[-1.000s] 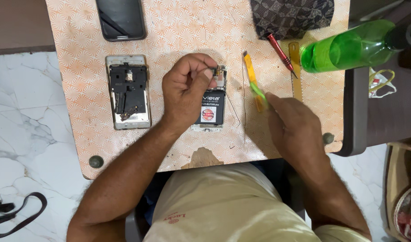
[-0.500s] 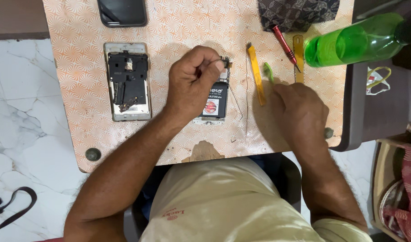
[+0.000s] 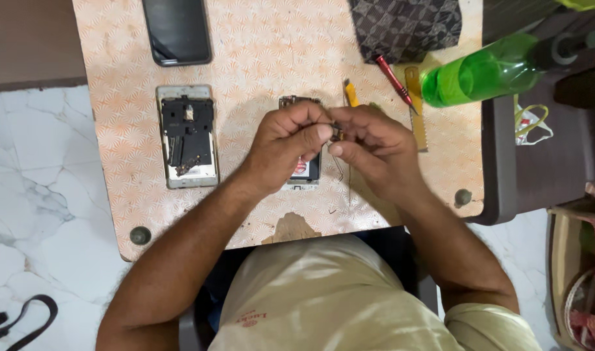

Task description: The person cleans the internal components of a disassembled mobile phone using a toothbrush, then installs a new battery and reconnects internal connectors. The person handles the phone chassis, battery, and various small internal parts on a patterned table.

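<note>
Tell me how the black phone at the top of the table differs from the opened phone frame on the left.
The black phone is closed, showing a smooth, glossy dark face; the opened phone frame is stripped, exposing black inner parts in a pale rim. The black phone lies partly cut off by the picture's top edge; the frame shows whole. Both lie flat, untouched, on the orange patterned table.

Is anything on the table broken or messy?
Yes. The table has a chipped patch at its near edge. An opened phone back lies with its insides bare, and a green bottle lies on its side.
</note>
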